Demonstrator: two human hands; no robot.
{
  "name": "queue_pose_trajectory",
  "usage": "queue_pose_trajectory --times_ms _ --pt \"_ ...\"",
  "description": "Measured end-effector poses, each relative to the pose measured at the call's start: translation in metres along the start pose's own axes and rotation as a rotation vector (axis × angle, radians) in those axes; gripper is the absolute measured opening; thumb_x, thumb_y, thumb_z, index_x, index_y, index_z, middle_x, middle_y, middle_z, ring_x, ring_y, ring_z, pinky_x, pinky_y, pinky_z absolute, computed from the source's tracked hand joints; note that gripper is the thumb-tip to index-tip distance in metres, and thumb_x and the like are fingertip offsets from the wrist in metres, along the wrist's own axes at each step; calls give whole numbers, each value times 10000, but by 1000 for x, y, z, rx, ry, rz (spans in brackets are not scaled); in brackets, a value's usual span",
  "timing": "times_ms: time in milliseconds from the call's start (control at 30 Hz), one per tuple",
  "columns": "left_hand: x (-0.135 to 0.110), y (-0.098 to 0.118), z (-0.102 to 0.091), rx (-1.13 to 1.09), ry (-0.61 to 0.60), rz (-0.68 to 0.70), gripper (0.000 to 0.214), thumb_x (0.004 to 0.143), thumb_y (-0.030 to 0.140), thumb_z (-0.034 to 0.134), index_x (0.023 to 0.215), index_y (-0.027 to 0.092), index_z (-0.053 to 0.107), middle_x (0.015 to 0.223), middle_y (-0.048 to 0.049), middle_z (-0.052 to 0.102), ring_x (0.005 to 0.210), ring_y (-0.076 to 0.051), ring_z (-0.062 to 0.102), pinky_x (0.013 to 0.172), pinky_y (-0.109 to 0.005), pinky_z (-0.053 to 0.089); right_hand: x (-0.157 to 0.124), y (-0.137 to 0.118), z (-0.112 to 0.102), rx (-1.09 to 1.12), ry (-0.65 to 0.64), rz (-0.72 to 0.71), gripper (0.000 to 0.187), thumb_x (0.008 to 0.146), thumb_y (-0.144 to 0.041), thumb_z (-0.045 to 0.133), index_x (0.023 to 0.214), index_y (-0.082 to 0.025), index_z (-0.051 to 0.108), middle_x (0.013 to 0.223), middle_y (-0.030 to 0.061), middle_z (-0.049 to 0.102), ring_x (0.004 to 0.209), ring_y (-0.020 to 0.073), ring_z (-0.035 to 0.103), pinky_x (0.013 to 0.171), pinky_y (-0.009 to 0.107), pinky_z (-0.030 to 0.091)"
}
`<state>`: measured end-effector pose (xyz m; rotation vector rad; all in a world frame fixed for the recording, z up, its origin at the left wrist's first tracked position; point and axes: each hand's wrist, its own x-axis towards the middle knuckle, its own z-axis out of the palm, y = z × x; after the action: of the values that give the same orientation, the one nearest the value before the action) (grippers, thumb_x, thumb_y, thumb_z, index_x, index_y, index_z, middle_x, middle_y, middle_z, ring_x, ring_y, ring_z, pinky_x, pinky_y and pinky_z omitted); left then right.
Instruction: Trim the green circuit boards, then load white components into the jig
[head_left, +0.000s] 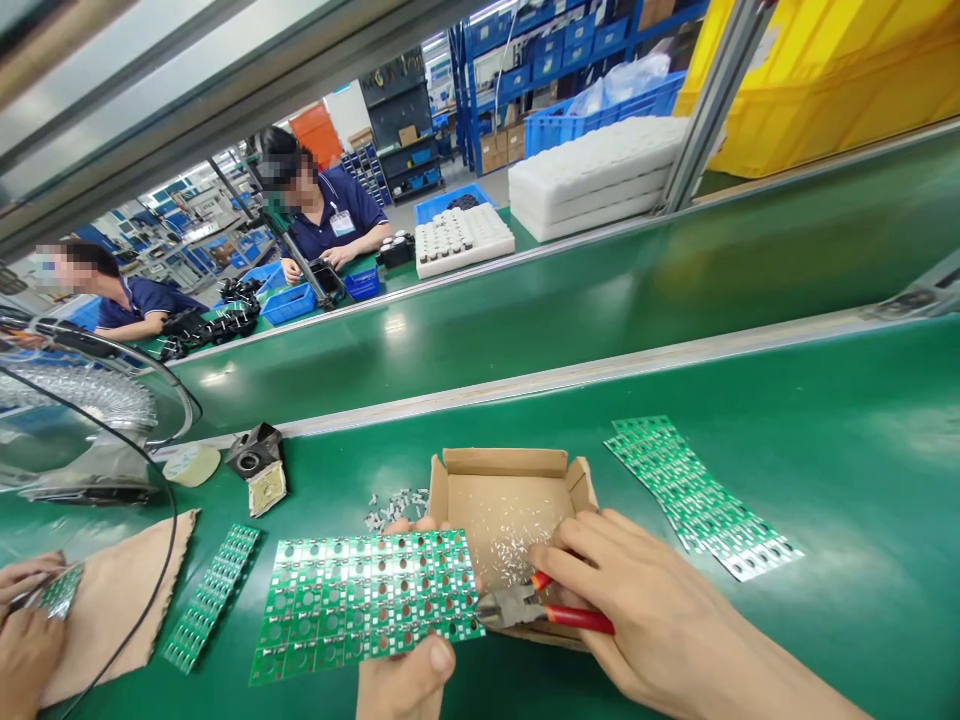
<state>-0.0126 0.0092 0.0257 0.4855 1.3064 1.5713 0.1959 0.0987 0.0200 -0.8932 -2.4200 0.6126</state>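
Observation:
My left hand [409,672] grips a green circuit-board panel [364,600] from below, thumb on its near edge, fingertips behind its top. My right hand [637,610] is closed on red-handled cutters [536,607], whose jaws touch the panel's right edge. Both hover over a small open cardboard box [504,478] holding tiny metal clippings. More clippings [394,506] lie on the green table left of the box.
Another green panel [697,495] lies to the right, a narrow strip [212,595] to the left. A co-worker's hands [26,630] hold a small board over a brown cloth [124,590]. A fan [82,420], tape roll [192,464], conveyor and two seated workers lie beyond.

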Motion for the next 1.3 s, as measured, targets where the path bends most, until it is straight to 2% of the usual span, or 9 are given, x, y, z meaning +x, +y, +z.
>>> queue_pose_trajectory --times_ms 333,467,567,667,767,833,933,1067,1300 --pt "1 -11 -5 67 23 19 617 682 464 808 1259 498 591 1349 120 622 1376 -394 438 1066 -508 524 -2 -2 2 -55 43 -28 186 815 -73 470 841 -219 583 796 29 574 697 200 480 639 322 319" --pt "6 -2 -21 164 -6 -21 661 654 387 829 1264 487 594 1200 92 710 1338 -409 478 1079 -533 504 -3 -3 2 -63 14 14 205 754 -44 472 803 -224 557 779 19 577 681 195 491 619 317 323" --pt "26 54 -61 185 38 32 631 605 298 856 1176 471 650 1099 81 747 1321 -393 503 1057 -484 531 -2 -2 0 -42 -5 22 193 771 -58 480 812 -225 566 784 19 577 677 191 485 615 311 328" --pt "64 149 -126 178 153 143 305 726 439 742 1026 400 701 854 64 780 1202 -333 622 997 -381 574 0 1 -1 -26 21 11 183 792 -78 498 845 -226 593 801 25 573 690 195 467 627 314 323" --pt "109 234 -202 190 327 238 112 820 331 600 897 348 680 431 99 605 1097 -213 689 934 -233 585 1 3 -2 -16 31 2 191 806 -85 500 871 -222 615 807 32 565 705 202 462 638 322 314" --pt "135 265 -248 215 455 275 181 781 193 583 819 358 646 321 93 487 1116 -138 674 868 -120 565 1 3 -1 -2 9 -3 201 823 -87 489 890 -217 626 815 35 565 710 203 467 642 324 313" --pt "157 279 -303 290 601 261 290 721 65 526 750 345 599 354 76 514 1317 -62 498 949 -117 513 1 1 1 10 -2 -5 210 836 -91 478 913 -213 631 824 38 570 711 203 465 646 328 315" --pt "166 278 -350 416 671 181 265 678 42 508 648 305 520 429 53 558 1471 -15 171 1170 -182 269 0 0 3 10 -12 -2 194 840 -90 469 888 -216 608 832 36 578 712 205 461 650 330 319" --pt "170 276 -365 555 646 178 162 627 151 555 656 294 484 451 23 520 1514 -141 135 1235 -306 125 -4 0 6 66 -31 55 171 793 -67 478 823 -219 553 800 20 564 693 191 466 635 310 325"
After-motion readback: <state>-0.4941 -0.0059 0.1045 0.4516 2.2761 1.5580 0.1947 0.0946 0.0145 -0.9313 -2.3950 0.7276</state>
